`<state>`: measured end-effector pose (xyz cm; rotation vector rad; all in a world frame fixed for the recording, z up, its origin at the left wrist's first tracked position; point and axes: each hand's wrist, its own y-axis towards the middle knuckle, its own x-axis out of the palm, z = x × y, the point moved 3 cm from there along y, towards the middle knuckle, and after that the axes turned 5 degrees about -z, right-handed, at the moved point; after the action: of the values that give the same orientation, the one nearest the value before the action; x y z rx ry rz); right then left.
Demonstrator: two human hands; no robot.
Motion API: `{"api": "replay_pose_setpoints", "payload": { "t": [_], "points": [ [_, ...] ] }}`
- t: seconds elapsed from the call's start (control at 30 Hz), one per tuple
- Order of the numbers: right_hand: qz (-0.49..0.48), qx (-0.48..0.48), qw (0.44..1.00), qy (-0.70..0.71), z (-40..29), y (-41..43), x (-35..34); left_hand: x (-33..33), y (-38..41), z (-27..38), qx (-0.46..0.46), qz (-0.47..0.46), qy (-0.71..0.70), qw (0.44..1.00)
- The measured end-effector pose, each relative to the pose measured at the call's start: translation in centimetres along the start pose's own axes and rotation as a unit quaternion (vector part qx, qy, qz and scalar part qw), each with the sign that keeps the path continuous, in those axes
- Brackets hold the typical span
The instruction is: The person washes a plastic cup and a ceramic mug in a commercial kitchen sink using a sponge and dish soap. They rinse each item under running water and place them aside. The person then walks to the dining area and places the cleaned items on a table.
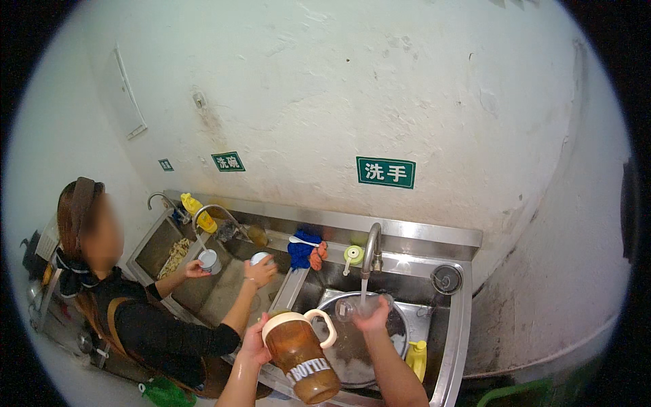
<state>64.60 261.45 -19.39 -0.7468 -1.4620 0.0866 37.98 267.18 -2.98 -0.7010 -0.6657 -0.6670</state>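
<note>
My left hand (255,342) grips a brown translucent bottle (301,346) near its top. The bottle is tilted, with a cream rim, a cream loop handle (330,330) and white lettering on its side. My right hand (374,316) holds a transparent vessel (346,309) under the running gooseneck tap (375,244). Whether that vessel is glass or plastic, I cannot tell. Below both hands, a round metal basin (405,333) of cloudy water sits in the stainless steel sink (442,325).
At left, a person (152,325) holds a whitish cup (209,260) under another running tap (206,211). Blue cloth (305,249) lies on the sink ledge beside a green-and-white lid (353,255). A yellow bottle (417,358) stands near my right forearm. A drain strainer (447,280) sits at the corner.
</note>
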Motion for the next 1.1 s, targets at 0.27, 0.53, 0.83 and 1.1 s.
{"api": "replay_pose_setpoints", "payload": {
  "t": [0.27,0.53,0.83,1.1],
  "points": [
    [-0.034,-0.233,0.906,-0.351,-3.0,-2.7,-0.7,-1.8,-1.2,1.1,0.128,0.073,0.128,0.981],
    [-0.055,-0.386,0.5,-0.773,-2.0,-9.4,3.0,2.2,-3.0,3.2,0.129,0.041,0.264,0.955],
    [-0.052,0.299,0.639,-0.707,-3.9,-9.1,-2.3,0.4,-1.1,3.9,0.101,0.067,0.195,0.973],
    [-0.033,0.201,0.856,-0.475,-12.4,-9.8,3.7,-2.0,-2.4,4.5,0.095,0.043,0.16,0.982]
  ]
}}
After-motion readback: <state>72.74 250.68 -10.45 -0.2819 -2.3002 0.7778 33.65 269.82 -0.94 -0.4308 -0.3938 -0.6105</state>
